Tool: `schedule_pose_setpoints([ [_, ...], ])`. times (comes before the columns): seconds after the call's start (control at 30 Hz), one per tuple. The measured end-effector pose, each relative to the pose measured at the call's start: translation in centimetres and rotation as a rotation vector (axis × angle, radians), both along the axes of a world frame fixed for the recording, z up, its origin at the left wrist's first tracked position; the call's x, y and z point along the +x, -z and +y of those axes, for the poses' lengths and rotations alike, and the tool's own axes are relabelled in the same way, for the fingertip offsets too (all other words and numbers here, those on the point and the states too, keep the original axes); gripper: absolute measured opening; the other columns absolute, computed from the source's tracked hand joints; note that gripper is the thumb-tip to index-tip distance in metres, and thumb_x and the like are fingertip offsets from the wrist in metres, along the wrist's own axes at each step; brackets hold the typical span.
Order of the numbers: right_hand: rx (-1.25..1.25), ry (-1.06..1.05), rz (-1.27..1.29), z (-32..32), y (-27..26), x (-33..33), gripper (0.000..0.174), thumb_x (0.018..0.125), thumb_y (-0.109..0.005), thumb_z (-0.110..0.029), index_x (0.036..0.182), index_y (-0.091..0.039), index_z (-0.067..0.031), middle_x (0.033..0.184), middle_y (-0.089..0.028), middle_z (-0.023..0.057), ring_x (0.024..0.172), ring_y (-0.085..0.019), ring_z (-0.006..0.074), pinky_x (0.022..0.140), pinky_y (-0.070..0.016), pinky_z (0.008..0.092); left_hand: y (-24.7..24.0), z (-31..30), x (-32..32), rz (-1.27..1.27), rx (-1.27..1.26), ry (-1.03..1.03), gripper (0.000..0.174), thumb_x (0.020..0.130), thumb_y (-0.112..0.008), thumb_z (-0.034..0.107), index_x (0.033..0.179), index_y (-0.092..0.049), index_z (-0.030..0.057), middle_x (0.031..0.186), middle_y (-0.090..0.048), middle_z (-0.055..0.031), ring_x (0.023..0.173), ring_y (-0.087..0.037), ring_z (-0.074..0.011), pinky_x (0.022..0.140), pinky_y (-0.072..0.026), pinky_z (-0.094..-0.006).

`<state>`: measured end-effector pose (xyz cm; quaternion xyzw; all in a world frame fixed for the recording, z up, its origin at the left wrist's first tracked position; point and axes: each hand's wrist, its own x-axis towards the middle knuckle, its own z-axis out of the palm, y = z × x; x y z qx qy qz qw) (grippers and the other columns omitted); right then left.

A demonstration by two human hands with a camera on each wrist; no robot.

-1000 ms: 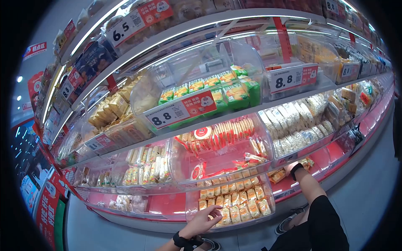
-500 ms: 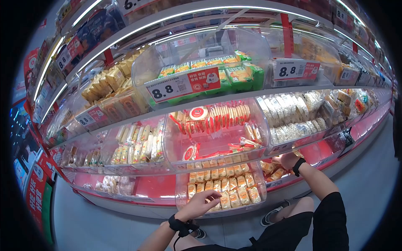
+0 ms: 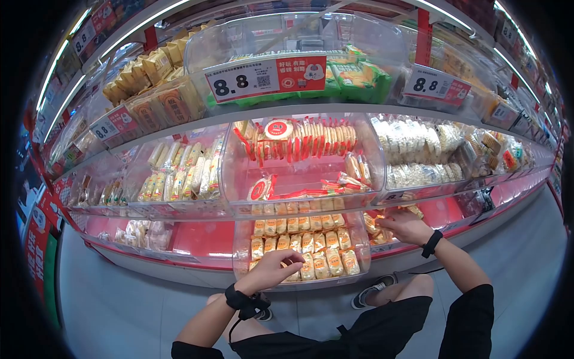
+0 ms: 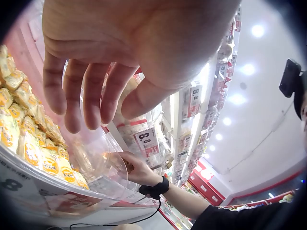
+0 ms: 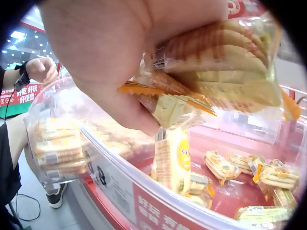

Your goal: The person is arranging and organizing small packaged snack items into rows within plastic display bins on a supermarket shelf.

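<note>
My right hand point(image 3: 408, 226) is over the lower bin at right of centre. In the right wrist view it grips several clear-and-orange packs of sandwich biscuits point(image 5: 225, 64). More such packs point(image 5: 220, 165) lie loosely scattered in the bin below, one standing upright point(image 5: 175, 163) just under the thumb. My left hand point(image 3: 272, 270) hovers with loosely bent fingers near the front of the neighbouring bin, which holds neat rows of yellow-and-white wrapped packs point(image 3: 323, 263). Nothing is in that hand; the left wrist view shows its relaxed fingers point(image 4: 91, 96) apart from the packs.
Clear plastic bin walls point(image 5: 144, 184) with price labels front the lower shelf. Above sit red-and-white round cracker packs point(image 3: 305, 140), white wrapped packs point(image 3: 412, 143) and green packs point(image 3: 362, 81) behind an 8.8 price sign point(image 3: 266, 81). My shoes point(image 3: 372, 291) are on the grey floor just below.
The head view has tilted down, so the shelves sit higher. My right hand has risen from deep in the bin towards its front, into fuller view. My left hand stays by the yellow packs.
</note>
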<state>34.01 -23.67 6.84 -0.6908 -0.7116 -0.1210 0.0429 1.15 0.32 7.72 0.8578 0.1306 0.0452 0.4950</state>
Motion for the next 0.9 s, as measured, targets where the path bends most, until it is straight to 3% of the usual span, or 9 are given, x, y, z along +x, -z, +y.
schedule_pose_setpoints([
  [0.23,-0.048,0.129,0.105,-1.0,-6.2,-3.5,0.047,0.072,-0.06,-0.003,0.118,-0.055,-0.0132,0.1,-0.057,0.0102,0.091,-0.057,0.0303,0.076,-0.0475,0.0397,-0.2,0.6,-0.1,-0.016,-0.021,-0.013,0.021,0.087,-0.06,0.02,0.1,-0.064,0.0028,0.089,-0.066,-0.0058,0.076,-0.06,-0.0133,0.069,-0.0488,-0.0283],
  [0.33,0.097,-0.021,0.178,-1.2,-7.5,-3.7,0.049,0.071,-0.063,-0.005,0.119,-0.054,-0.0138,0.098,-0.057,0.0091,0.088,-0.057,0.0294,0.074,-0.0472,0.0397,-0.6,0.4,-0.1,0.008,-0.043,-0.005,0.021,0.089,-0.06,0.021,0.101,-0.064,0.0037,0.095,-0.065,-0.0043,0.081,-0.06,-0.0103,0.07,-0.0475,-0.0255],
  [0.47,0.145,-0.052,0.41,-1.8,-10.5,-6.4,0.055,0.068,-0.065,-0.002,0.121,-0.054,-0.0133,0.104,-0.058,0.0121,0.094,-0.058,0.0317,0.082,-0.0471,0.0395,-1.1,0.0,0.2,0.008,-0.036,-0.029,0.021,0.088,-0.06,0.019,0.101,-0.065,0.0035,0.094,-0.066,-0.0032,0.081,-0.06,-0.0105,0.071,-0.0468,-0.0252],
  [0.6,0.104,-0.18,0.724,-1.0,-12.2,-8.4,0.054,0.071,-0.067,-0.001,0.123,-0.053,-0.0075,0.113,-0.058,0.0135,0.1,-0.059,0.0278,0.086,-0.0461,0.035,-2.3,-1.5,1.1,-0.222,-0.043,0.103,0.041,0.087,-0.061,0.02,0.125,-0.052,0.0075,0.118,-0.057,-0.0053,0.104,-0.054,-0.0138,0.082,-0.043,-0.0276],
  [0.63,0.101,-0.223,0.742,-0.5,-12.2,-8.7,0.053,0.073,-0.068,-0.001,0.124,-0.052,-0.005,0.114,-0.058,0.0126,0.102,-0.058,0.0242,0.088,-0.0456,0.0336,-3.1,-1.8,1.3,-0.161,-0.031,0.164,0.057,0.086,-0.064,0.022,0.136,-0.04,0.0087,0.129,-0.05,-0.0073,0.115,-0.049,-0.0157,0.09,-0.0404,-0.0306],
  [0.77,0.112,-0.337,0.842,1.8,-11.8,-10.4,0.056,0.073,-0.07,0.001,0.126,-0.051,-0.0051,0.117,-0.056,0.0129,0.104,-0.057,0.0237,0.09,-0.0457,0.033,-3.2,-3.7,2.6,-0.247,-0.256,0.236,0.065,0.086,-0.064,0.022,0.139,-0.031,0.0053,0.128,-0.05,-0.0127,0.12,-0.047,-0.019,0.099,-0.0371,-0.0337],
  [0.9,0.109,-0.389,0.904,3.7,-10.2,-11.4,0.057,0.072,-0.07,0.0,0.126,-0.05,-0.0049,0.118,-0.056,0.0138,0.104,-0.058,0.0244,0.089,-0.0463,0.0341,-3.3,-4.3,2.6,-0.233,-0.621,0.122,0.059,0.085,-0.068,0.021,0.132,-0.038,0.001,0.112,-0.057,-0.0105,0.104,-0.055,-0.0147,0.087,-0.0457,-0.0292],
])
